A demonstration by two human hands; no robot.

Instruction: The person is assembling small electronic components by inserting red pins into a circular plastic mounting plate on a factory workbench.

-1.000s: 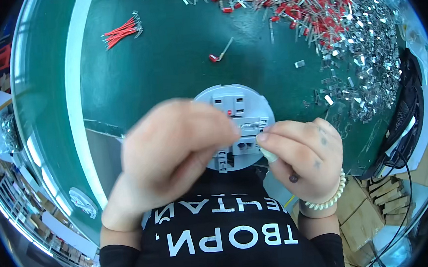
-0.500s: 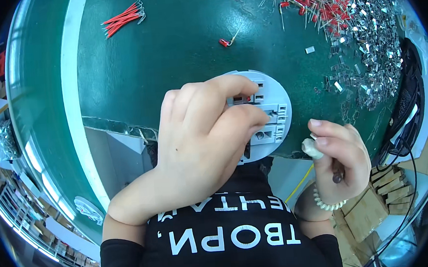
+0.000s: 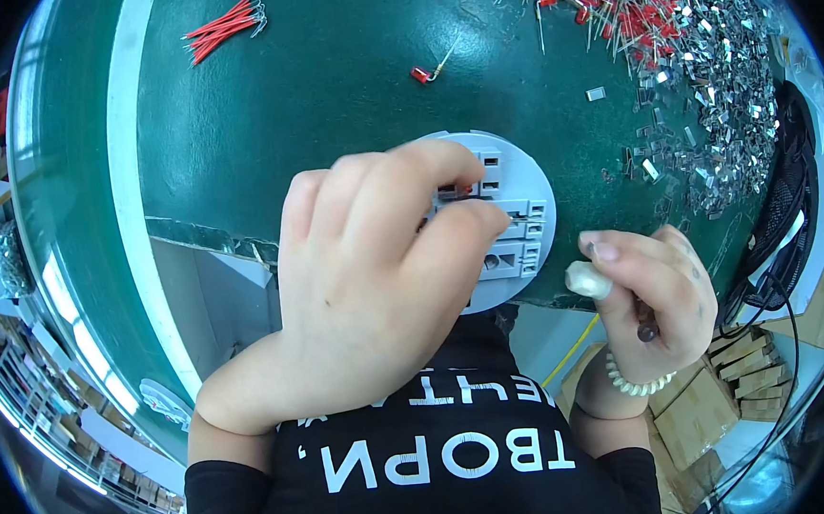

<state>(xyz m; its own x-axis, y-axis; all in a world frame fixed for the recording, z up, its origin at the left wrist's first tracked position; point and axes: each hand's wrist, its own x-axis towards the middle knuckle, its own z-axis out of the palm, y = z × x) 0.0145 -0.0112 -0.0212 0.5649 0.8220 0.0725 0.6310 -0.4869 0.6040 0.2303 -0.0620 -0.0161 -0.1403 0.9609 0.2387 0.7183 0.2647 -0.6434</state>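
Bare green mat (image 3: 323, 82) ahead, metal clips (image 3: 717, 111) crowd rt

Round plate at the desk's near edge

The round plate (image 3: 511, 169) lies under the left hand (image 3: 366, 289); the loose-parts heap (image 3: 705, 74) fills the desk's (image 3: 325, 101) far right corner.

A round fixture (image 3: 511, 169) of smooth, matt pale-grey plastic is seen on a green table top (image 3: 325, 101) with a soft, slightly glossy sheen. Bright, shiny metal clips (image 3: 716, 92) are heaped beside glossy red plastic-sleeved parts with bare wire leads (image 3: 624, 3). A bracelet (image 3: 636, 383) of smooth pearly beads is worn at the right wrist.
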